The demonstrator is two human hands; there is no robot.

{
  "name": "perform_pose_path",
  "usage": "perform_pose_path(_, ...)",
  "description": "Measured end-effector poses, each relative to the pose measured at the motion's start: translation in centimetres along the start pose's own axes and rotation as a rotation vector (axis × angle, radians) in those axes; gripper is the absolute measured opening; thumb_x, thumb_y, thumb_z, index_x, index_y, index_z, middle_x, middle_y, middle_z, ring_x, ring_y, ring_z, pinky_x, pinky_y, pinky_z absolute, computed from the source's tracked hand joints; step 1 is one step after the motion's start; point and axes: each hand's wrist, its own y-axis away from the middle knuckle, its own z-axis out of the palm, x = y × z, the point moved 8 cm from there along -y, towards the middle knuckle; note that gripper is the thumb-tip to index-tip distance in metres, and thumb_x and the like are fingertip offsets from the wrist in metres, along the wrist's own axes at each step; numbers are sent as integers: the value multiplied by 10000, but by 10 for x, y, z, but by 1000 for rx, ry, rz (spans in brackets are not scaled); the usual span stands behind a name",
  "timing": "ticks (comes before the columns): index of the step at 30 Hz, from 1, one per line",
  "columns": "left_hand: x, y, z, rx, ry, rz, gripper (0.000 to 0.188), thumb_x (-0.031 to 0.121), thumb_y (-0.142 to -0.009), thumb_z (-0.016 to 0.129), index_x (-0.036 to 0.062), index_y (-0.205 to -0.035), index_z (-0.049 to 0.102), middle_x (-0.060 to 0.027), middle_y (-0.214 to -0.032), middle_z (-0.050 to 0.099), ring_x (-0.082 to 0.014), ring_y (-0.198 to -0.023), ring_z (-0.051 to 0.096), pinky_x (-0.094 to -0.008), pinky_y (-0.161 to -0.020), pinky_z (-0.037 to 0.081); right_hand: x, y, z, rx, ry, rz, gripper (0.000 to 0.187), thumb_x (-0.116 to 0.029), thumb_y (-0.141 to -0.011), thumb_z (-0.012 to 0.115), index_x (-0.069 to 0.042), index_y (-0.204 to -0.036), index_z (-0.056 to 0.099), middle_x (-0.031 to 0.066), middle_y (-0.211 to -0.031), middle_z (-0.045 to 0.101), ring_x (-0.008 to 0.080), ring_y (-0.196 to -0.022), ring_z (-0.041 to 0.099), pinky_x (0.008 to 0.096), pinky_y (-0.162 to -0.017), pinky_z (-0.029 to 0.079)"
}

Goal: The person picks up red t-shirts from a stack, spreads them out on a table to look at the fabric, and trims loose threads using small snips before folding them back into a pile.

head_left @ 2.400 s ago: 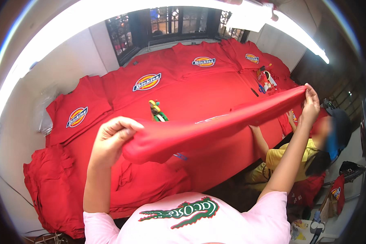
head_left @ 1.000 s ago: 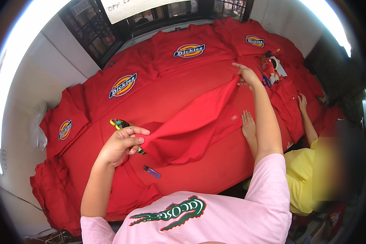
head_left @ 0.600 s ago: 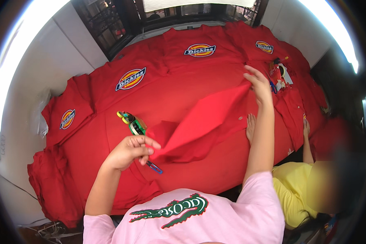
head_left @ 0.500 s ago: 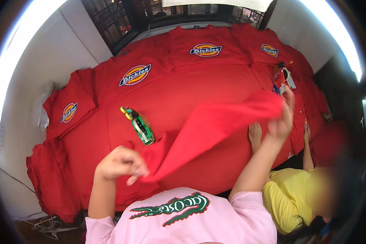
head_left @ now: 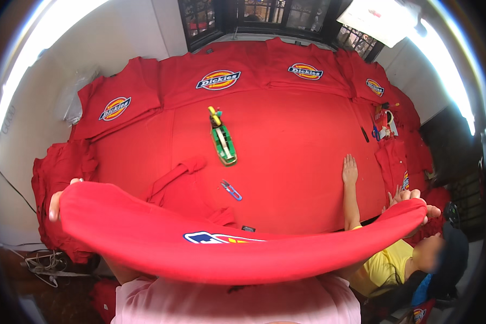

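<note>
A red shirt (head_left: 227, 264) hangs stretched wide in front of my body, held up by its two ends. Part of a printed logo patch shows at its middle. My left hand (head_left: 55, 206) is closed on one end, mostly hidden behind the cloth. At the other end, my right hand (head_left: 431, 212) grips the cloth with its fingers curled over it. Beyond the shirt, blue thread snips (head_left: 231, 190) and a green tape dispenser (head_left: 224, 146) lie on the red-covered table (head_left: 291, 140).
Red shirts with logo prints (head_left: 218, 81) line the far edge. A red garment pile (head_left: 59, 189) sits at the left. On the right, a co-worker in a yellow top (head_left: 389, 264) rests a hand (head_left: 350, 170) on the table, near scissors (head_left: 376, 133) and tape.
The twisted red cloth is now spread wide between my hands, its print showing. My left hand has moved left and my right hand right. The snips have come into view.
</note>
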Motion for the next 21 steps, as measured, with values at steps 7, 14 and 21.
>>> perform_pose_path(7,108,116,-19,392,-448,364,831,35,-909,664,66,-1615,228,-124,-1605,406,-283,-1486,391,-522,-1231,310,29,-22,95,202,-545,-87,185,-112,-1005,631,-172,-1156,719,-37,-869,605,81,-761,561,281,-689,492)
perform_pose_path(14,181,154,-13,582,-792,359,898,-33,-824,622,-42,-1606,180,-142,-1652,319,-272,-1442,456,-476,-1231,329,89,-57,167,315,-64,-242,325,95,-929,605,-104,-1176,677,19,-1068,629,144,-948,639,368,-873,553)
perform_pose_path(21,256,227,-18,670,-871,399,826,-53,-876,542,-9,-1620,186,-130,-1613,398,-247,-1412,486,-458,-1204,355,145,-64,203,417,-28,-291,281,102,-927,596,-69,-1144,647,86,-1105,610,229,-1069,645,476,-968,557)
